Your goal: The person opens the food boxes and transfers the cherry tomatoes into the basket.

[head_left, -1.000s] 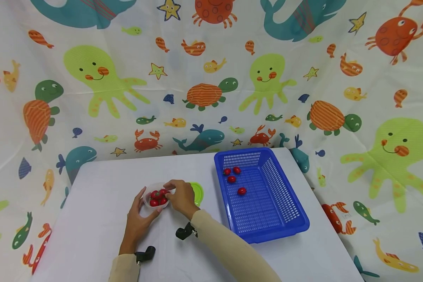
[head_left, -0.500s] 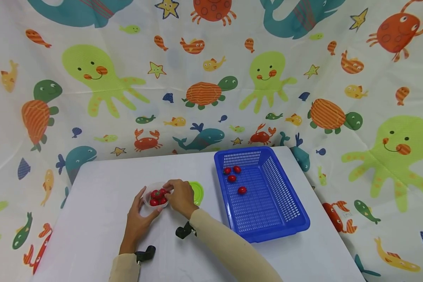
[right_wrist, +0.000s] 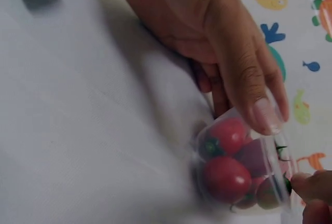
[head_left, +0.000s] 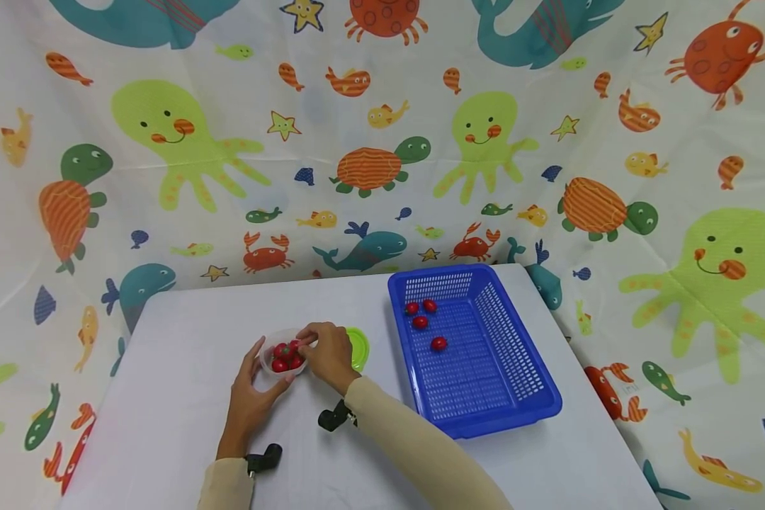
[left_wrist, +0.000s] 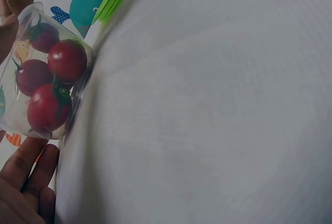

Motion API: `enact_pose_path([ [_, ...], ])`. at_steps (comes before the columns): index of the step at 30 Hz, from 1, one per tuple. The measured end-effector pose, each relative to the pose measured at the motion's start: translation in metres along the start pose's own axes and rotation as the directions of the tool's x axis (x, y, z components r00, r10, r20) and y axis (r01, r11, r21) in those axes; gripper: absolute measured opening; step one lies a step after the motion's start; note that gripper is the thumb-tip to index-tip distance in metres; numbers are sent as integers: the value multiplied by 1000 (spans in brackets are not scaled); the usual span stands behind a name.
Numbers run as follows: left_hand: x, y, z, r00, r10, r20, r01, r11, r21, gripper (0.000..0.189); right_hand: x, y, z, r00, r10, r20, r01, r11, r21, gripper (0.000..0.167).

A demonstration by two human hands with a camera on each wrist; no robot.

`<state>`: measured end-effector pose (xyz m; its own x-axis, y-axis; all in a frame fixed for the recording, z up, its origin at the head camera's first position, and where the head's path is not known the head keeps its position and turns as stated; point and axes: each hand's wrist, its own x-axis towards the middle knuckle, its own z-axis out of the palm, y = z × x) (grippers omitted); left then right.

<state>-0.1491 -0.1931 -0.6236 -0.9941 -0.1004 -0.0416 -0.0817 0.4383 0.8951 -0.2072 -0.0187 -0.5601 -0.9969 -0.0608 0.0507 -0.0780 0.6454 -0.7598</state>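
A small clear plastic tub (head_left: 273,338) of red cherry tomatoes (head_left: 280,365) stands on the white table, left of centre. My left hand (head_left: 248,407) curves round it, thumb on the near side and fingers on the far left. In the right wrist view, the left thumb (right_wrist: 264,115) presses near the tub's rim. My right hand (head_left: 330,356) reaches over the tub's right side, thumb and forefinger pinching a tomato at the top. In that same wrist view, its fingertip (right_wrist: 306,183) meets the green stem end of a tomato. Several tomatoes show through the tub wall (left_wrist: 83,79).
A blue slotted plastic basket (head_left: 478,386) stands to the right on the table (head_left: 166,397), with several tomatoes (head_left: 439,343) in its left half. Behind my right hand lies a lime-green round lid (head_left: 360,347), partly covered. A sea-animal printed curtain (head_left: 370,106) hangs behind the table.
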Motion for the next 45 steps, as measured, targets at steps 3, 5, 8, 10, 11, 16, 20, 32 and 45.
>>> enact_pose_path([
  [3, 0, 0, 0, 1000, 2, -3, -2, 1000, -3, 99, -1, -3, -5, 1000, -7, -24, 8, 999, 38, 17],
  [5, 0, 0, 1, 1000, 4, -4, -4, 1000, -6, 100, -1, -6, -9, 999, -16, -38, 18, 998, 55, 17],
  [8, 0, 0, 1, 1000, 7, -7, -7, 1000, -7, 100, -2, -9, -17, 998, -27, -55, 32, 996, 85, 16],
  [10, 1, 0, 1, 1000, 3, -5, -3, 1000, -4, 101, -3, -12, -23, 997, -33, -64, 40, 994, 105, 16],
  [11, 1, -1, 1, 1000, 2, -5, -2, 1000, -2, 101, -4, -13, -27, 997, -37, -69, 45, 991, 123, 16],
  [16, 2, -3, 1, 1000, 6, -16, -6, 1000, 9, 102, -8, -18, -46, 995, -57, -87, 74, 975, 209, 18],
  [20, 2, -3, 2, 1000, 4, -13, -4, 1000, 5, 102, -11, -21, -64, 992, -77, -103, 101, 960, 261, 18],
  [32, 1, -4, 1, 1000, 10, -5, -10, 1000, 3, 100, -11, -7, -122, 993, -27, -118, 71, 918, 391, 19],
  [45, 2, -8, 1, 1000, 20, -8, -20, 1000, 6, 99, 4, 58, -178, 980, 130, -149, -43, 876, 480, 25],
])
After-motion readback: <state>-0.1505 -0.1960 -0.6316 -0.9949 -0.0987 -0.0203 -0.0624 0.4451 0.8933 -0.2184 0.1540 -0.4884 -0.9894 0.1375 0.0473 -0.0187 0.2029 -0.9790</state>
